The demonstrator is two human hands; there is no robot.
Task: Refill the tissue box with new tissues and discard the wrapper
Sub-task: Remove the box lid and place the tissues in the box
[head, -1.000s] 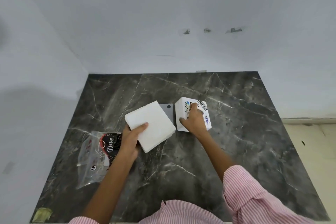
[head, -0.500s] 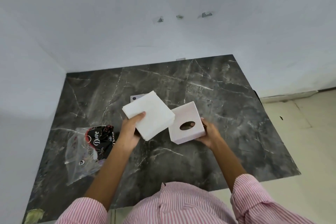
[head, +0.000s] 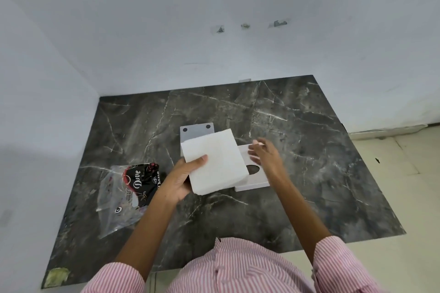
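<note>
My left hand (head: 181,181) grips a thick white stack of tissues (head: 214,162) by its near-left corner and holds it above the table. Partly under the stack's right edge, the pale tissue box (head: 256,179) lies on the table with its oval hole facing up. My right hand (head: 264,154) hovers over the box's far side with its fingers apart and nothing in them. A grey flat panel (head: 190,132) with two dark dots peeks out behind the stack. The clear plastic wrapper (head: 123,200) with a black Dove label lies to the left.
The dark marble table (head: 309,150) sits in a corner, with white walls behind and to the left. Its right edge drops to a pale tiled floor (head: 404,173). A yellowish patch (head: 56,277) marks the front left corner.
The box went from my right hand's grip down onto the table, hole up. My right hand let go and now hovers over it. The tissue stack shifted right, over the box's left edge.
</note>
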